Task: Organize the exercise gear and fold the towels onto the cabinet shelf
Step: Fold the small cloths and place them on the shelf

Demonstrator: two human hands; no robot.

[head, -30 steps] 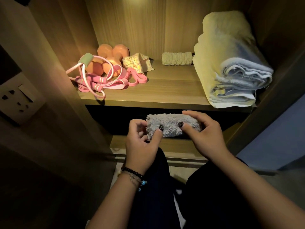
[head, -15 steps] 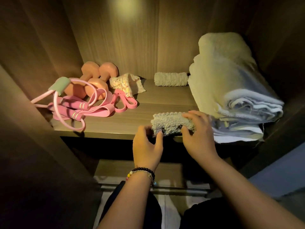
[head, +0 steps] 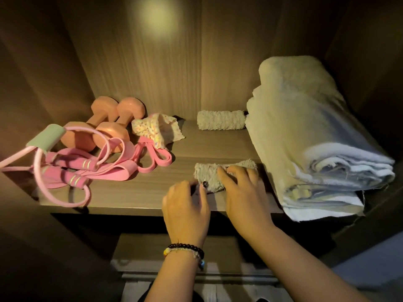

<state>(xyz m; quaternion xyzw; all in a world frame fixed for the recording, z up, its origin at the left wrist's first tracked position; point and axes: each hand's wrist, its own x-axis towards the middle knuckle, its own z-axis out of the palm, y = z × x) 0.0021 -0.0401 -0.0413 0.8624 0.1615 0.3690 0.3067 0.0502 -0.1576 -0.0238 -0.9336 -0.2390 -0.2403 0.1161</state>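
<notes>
Here's the small grey towel (head: pixel 210 176), a fuzzy, nubbly little roll lying on its side on the wooden shelf (head: pixel 139 192), and it is the marker for everything around it. Its long axis runs across the shelf, and its right end just about meets the big folded towel stack (head: pixel 305 138), pale cream on top with white layered edges showing at the front. That stack overhangs the shelf's front lip a little. Directly behind the grey towel sits bare board, and past that a second rolled towel (head: pixel 221 120), lighter and cream-coloured, rests against the cabinet's back wall. Left of the grey towel there's another open strip of wood before the pink resistance bands (head: pixel 152 155) begin; further left lie the pink skipping-rope handles (head: pixel 72 171) tangled in a looped pink cord with a green grip (head: pixel 46 138). Behind those, two orange dumbbells (head: pixel 104 127) side by side, and a crumpled floral cloth (head: pixel 159 129) next to them. In front of the grey towel, the shelf edge is close. Now the hands: the right hand (head: pixel 242 192) lies over the roll's right half, fingers curved down on top of it, pressing it to the board. The left hand (head: pixel 185 205) is at the roll's left front corner, thumb and fingertips pinching the fabric; a beaded bracelet (head: pixel 185 249) circles that wrist.
</notes>
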